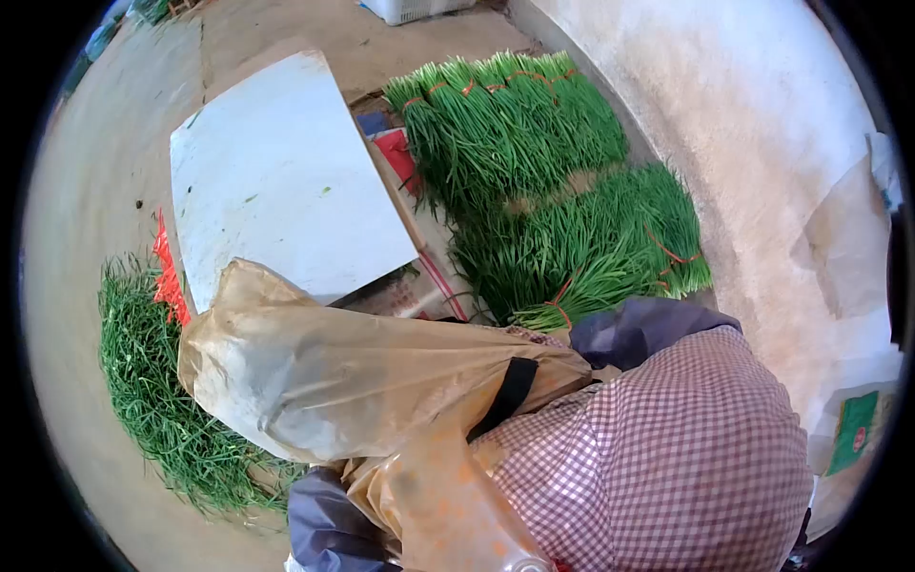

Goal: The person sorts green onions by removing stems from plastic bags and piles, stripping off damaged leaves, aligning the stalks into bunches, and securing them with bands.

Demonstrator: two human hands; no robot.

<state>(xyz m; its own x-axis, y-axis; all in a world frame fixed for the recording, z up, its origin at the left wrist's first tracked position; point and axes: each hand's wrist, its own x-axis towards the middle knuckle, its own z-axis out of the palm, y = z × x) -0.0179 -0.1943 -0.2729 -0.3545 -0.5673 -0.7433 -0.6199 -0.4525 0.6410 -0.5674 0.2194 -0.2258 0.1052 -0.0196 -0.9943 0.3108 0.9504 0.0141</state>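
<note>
Neither of my hands shows in the head view. My right arm's dark grey sleeve (pixel 648 329) reaches to the near edge of the stacked green chives, beside a bunch of chives (pixel 572 296) with a red tie round it. The hand at its end is hidden. At the bottom, my left arm's grey sleeve (pixel 329 520) hangs by the plastic apron (pixel 362 381), and that hand is out of sight too. The apron covers my lap, its top near a white board (pixel 276 181) that bears a few green scraps.
Tied chive bunches (pixel 505 114) lie in rows along the wall (pixel 762 143). A loose heap of chives (pixel 152 372) spreads on the floor left of the board, with red ties (pixel 170 272) hanging at the board's edge. A white crate (pixel 415 8) stands at the back.
</note>
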